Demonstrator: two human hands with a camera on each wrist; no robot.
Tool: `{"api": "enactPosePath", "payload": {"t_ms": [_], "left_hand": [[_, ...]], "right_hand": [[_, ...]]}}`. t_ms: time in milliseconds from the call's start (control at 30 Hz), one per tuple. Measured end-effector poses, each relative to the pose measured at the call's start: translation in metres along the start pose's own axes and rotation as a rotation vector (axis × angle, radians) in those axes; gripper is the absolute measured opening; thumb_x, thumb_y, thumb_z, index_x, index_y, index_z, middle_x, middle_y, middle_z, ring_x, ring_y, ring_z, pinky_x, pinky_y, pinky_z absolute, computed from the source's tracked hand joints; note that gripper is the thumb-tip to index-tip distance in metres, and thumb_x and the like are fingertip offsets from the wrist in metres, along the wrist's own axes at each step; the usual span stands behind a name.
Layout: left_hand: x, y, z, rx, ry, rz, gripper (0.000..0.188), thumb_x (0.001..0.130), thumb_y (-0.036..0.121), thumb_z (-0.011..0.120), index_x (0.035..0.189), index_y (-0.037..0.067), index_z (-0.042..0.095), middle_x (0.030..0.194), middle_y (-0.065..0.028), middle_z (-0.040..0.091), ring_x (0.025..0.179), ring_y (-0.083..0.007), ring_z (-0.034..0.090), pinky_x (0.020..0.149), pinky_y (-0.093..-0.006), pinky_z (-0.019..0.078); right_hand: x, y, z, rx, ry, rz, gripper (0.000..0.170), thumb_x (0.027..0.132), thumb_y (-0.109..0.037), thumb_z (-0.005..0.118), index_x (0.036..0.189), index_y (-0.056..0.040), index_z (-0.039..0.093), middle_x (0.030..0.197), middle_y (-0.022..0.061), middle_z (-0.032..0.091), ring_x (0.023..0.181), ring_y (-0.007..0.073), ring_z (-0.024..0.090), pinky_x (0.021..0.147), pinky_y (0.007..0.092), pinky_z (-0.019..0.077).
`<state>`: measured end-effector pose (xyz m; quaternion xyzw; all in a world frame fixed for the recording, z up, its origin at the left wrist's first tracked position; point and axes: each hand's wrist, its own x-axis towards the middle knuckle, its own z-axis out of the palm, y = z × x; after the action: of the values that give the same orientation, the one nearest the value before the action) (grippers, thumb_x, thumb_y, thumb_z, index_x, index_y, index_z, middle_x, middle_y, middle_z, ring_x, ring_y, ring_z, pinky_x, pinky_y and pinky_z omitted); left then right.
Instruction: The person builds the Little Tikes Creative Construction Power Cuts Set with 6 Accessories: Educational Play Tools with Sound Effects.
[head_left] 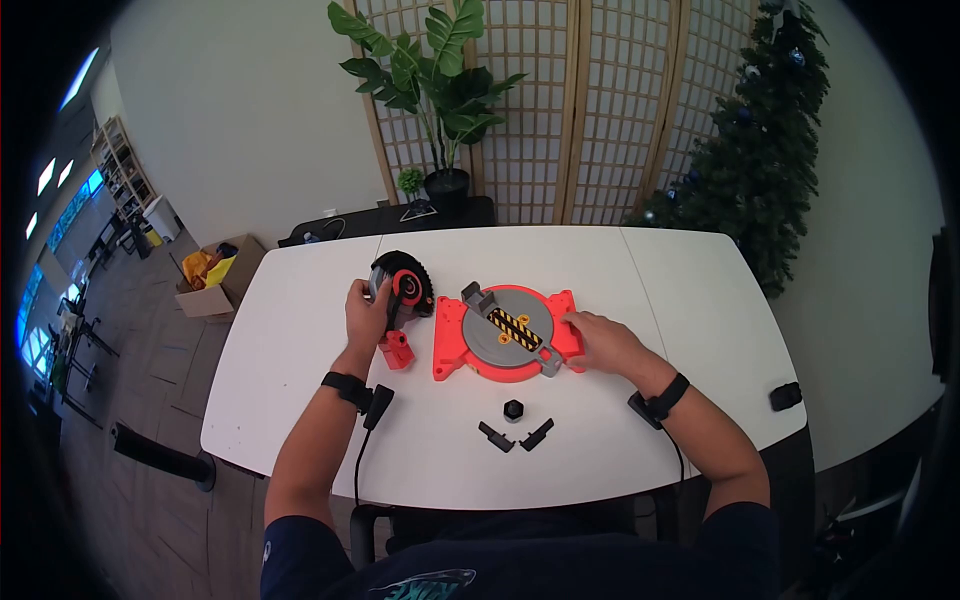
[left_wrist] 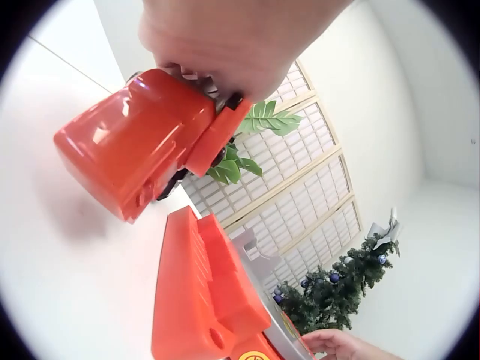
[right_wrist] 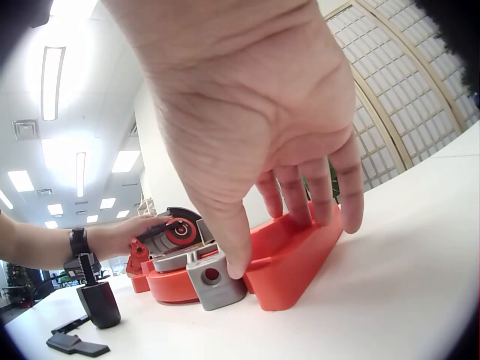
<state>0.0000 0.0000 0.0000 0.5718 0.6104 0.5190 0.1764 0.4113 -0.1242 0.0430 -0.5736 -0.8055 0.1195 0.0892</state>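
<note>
In the head view my left hand [head_left: 368,312] grips a toy miter saw's upper part [head_left: 407,288], with its black blade guard and red hub, left of the base. Its red rear block [left_wrist: 135,142] tilts close over the table in the left wrist view. The red saw base [head_left: 450,340] lies flat, bearing a grey round turntable [head_left: 480,335] with a black-and-yellow striped strip. My right hand [head_left: 610,345] holds the base's right wing, thumb at the front and fingers reaching over toward the back. Beside the thumb shows a grey end piece [right_wrist: 214,281] with a round hole.
A black hex-topped knob [head_left: 513,410] stands in front of the base. Two small black clamp-like parts, a left one [head_left: 495,436] and a right one [head_left: 537,434], lie nearer me. A black object [head_left: 785,397] sits at the white table's [head_left: 700,300] right edge.
</note>
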Motion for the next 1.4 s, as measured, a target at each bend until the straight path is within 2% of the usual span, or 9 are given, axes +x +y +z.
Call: {"api": "enactPosePath", "payload": {"t_ms": [100, 333, 533, 633, 767, 933, 1000, 1133, 1400], "left_hand": [[0.001, 0.003, -0.007, -0.001, -0.021, -0.041, 0.034, 0.093, 0.032, 0.075, 0.090, 0.002, 0.060, 0.078, -0.0051, 0.061, 0.063, -0.0114, 0.053, 0.058, -0.0298, 0.0458], [0.010, -0.004, -0.011, 0.025, -0.099, -0.040, 0.041, 0.092, 0.033, 0.076, 0.105, -0.001, 0.059, 0.092, -0.0074, 0.064, 0.066, -0.0120, 0.057, 0.061, -0.0290, 0.0489], [0.001, 0.026, -0.016, 0.213, -0.020, 0.051, 0.066, 0.083, 0.034, 0.082, 0.127, -0.004, 0.050, 0.118, -0.0177, 0.059, 0.094, -0.0252, 0.061, 0.082, -0.0387, 0.0509], [-0.012, 0.044, -0.009, 0.473, 0.201, 0.451, 0.069, 0.082, 0.032, 0.081, 0.131, -0.003, 0.048, 0.126, -0.0205, 0.054, 0.112, -0.0325, 0.054, 0.099, -0.0454, 0.0431], [-0.034, 0.096, -0.012, 0.355, -0.256, 0.520, 0.074, 0.080, 0.032, 0.083, 0.135, -0.001, 0.045, 0.131, -0.0221, 0.052, 0.124, -0.0382, 0.048, 0.111, -0.0472, 0.0357], [-0.055, 0.101, 0.008, 0.339, -0.649, 0.557, 0.088, 0.076, 0.038, 0.087, 0.140, -0.001, 0.041, 0.136, -0.0245, 0.051, 0.133, -0.0385, 0.047, 0.114, -0.0445, 0.0372], [-0.063, 0.114, 0.008, 0.418, -0.848, 0.364, 0.102, 0.072, 0.044, 0.090, 0.145, -0.003, 0.036, 0.142, -0.0277, 0.048, 0.137, -0.0398, 0.046, 0.115, -0.0440, 0.0391], [-0.064, 0.105, 0.014, 0.530, -0.898, 0.334, 0.127, 0.060, 0.052, 0.094, 0.150, -0.008, 0.029, 0.149, -0.0324, 0.042, 0.142, -0.0419, 0.041, 0.117, -0.0453, 0.0387], [-0.059, 0.068, 0.026, 0.583, -0.876, 0.469, 0.130, 0.057, 0.051, 0.095, 0.152, -0.006, 0.029, 0.159, -0.0278, 0.030, 0.149, -0.0406, 0.030, 0.122, -0.0451, 0.0320]], "right_hand": [[0.001, -0.005, 0.002, 0.015, -0.005, 0.014, 0.073, 0.075, -0.024, 0.085, 0.138, -0.0108, 0.051, 0.132, 0.0098, 0.061, 0.118, 0.0292, 0.061, 0.098, 0.0403, 0.0526], [0.000, -0.002, 0.000, 0.027, -0.011, 0.003, 0.074, 0.075, -0.025, 0.085, 0.139, -0.0101, 0.050, 0.131, 0.0105, 0.061, 0.120, 0.0292, 0.060, 0.098, 0.0405, 0.0525], [0.004, 0.007, -0.003, 0.054, -0.021, -0.042, 0.079, 0.074, -0.031, 0.087, 0.140, -0.0095, 0.050, 0.134, 0.0131, 0.057, 0.124, 0.0307, 0.057, 0.102, 0.0406, 0.0510], [0.008, 0.008, -0.001, 0.041, 0.050, -0.041, 0.076, 0.076, -0.037, 0.086, 0.138, -0.0074, 0.052, 0.132, 0.0134, 0.056, 0.125, 0.0297, 0.057, 0.102, 0.0402, 0.0506], [0.004, -0.026, -0.020, 0.029, 0.105, -0.048, 0.072, 0.081, -0.037, 0.084, 0.138, -0.0066, 0.052, 0.131, 0.0140, 0.056, 0.124, 0.0280, 0.057, 0.101, 0.0374, 0.0491], [-0.011, -0.066, -0.012, 0.296, -0.228, -0.404, 0.061, 0.085, -0.045, 0.079, 0.130, -0.0103, 0.057, 0.123, 0.0076, 0.061, 0.110, 0.0258, 0.065, 0.090, 0.0404, 0.0532], [-0.018, -0.077, 0.001, 0.236, -0.240, -0.429, 0.057, 0.085, -0.042, 0.079, 0.128, -0.0122, 0.058, 0.124, 0.0054, 0.061, 0.109, 0.0253, 0.066, 0.088, 0.0401, 0.0537], [-0.023, -0.082, 0.019, 0.132, -0.175, -0.515, 0.044, 0.084, -0.029, 0.080, 0.122, -0.0154, 0.061, 0.123, 0.0024, 0.064, 0.107, 0.0243, 0.068, 0.081, 0.0403, 0.0543], [-0.020, -0.078, 0.003, 0.295, -0.220, -0.372, 0.028, 0.085, -0.020, 0.079, 0.108, -0.0105, 0.065, 0.101, 0.0058, 0.069, 0.090, 0.0237, 0.069, 0.077, 0.0381, 0.0545]]}}
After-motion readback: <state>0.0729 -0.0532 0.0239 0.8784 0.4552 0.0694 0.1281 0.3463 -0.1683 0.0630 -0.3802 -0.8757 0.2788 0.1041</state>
